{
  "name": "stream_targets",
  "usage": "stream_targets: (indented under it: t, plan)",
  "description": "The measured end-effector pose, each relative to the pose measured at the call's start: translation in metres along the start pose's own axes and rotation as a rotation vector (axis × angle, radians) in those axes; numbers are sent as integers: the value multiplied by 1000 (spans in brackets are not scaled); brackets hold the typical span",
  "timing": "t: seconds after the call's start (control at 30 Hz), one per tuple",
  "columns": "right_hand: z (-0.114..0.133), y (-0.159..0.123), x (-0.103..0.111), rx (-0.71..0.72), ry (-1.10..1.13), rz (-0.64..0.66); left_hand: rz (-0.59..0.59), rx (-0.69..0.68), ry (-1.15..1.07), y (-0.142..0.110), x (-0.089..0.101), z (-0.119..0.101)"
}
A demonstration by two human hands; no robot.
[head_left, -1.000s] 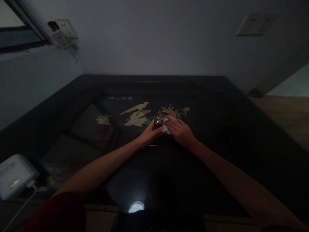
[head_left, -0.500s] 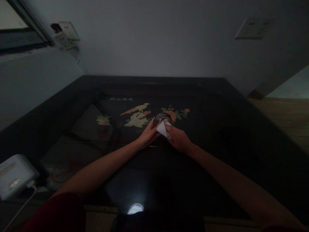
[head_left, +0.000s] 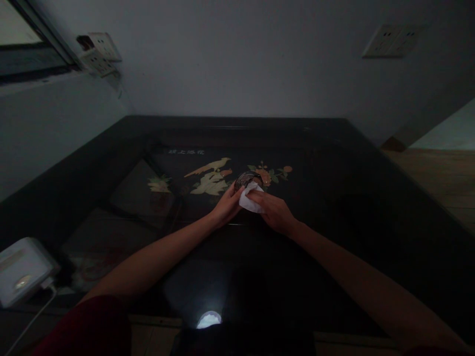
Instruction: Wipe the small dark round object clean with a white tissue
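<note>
My left hand (head_left: 227, 205) is closed around the near left side of a small, dark, shiny round object (head_left: 247, 178) with pale streaks, perhaps glass; the dim light hides its exact kind. A crumpled white tissue (head_left: 251, 200) is pinched in my right hand (head_left: 276, 211) and lies against the near side of that object. Both hands meet over the middle of a glossy black table (head_left: 326, 163). Some of my left fingers are hidden behind the object, and the right fingertips are partly covered by the tissue.
Inlaid birds (head_left: 210, 183) and flowers (head_left: 274, 175) decorate the tabletop. A white box-shaped device (head_left: 25, 269) with a cable (head_left: 35, 316) sits at the left edge. Behind the table rises a wall (head_left: 237, 59) with sockets (head_left: 394, 41). A window (head_left: 33, 44) is at upper left.
My right fingers and the tissue have shifted slightly to the left over the round object, and the tissue is spread differently. The left hand stays nearly in place.
</note>
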State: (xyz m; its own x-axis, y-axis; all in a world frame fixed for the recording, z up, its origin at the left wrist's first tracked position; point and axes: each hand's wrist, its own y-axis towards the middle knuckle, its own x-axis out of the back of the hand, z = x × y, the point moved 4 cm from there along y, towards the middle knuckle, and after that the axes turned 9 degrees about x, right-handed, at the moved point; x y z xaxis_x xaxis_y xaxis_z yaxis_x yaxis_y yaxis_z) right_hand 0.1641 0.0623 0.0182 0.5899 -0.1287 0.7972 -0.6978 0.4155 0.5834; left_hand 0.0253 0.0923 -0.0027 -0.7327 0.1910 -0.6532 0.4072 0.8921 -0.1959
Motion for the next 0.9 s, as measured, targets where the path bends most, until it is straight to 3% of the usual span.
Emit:
stream_targets:
  t: [0.27, 0.5, 0.63, 0.9]
  plan:
    - [-6, 2, -3, 28, -187, 67, -21, 10, -20, 6, 9, 3]
    - [-6, 2, -1, 16, -363, 146, 12, 0, -25, 3, 3, 1]
    - [-6, 1, -7, -25, -265, 121, -7, 7, -20, 5, 6, 3]
    - [-5, -3, -13, -55, 162, 38, -9, 1, 21, 6, 11, 5]
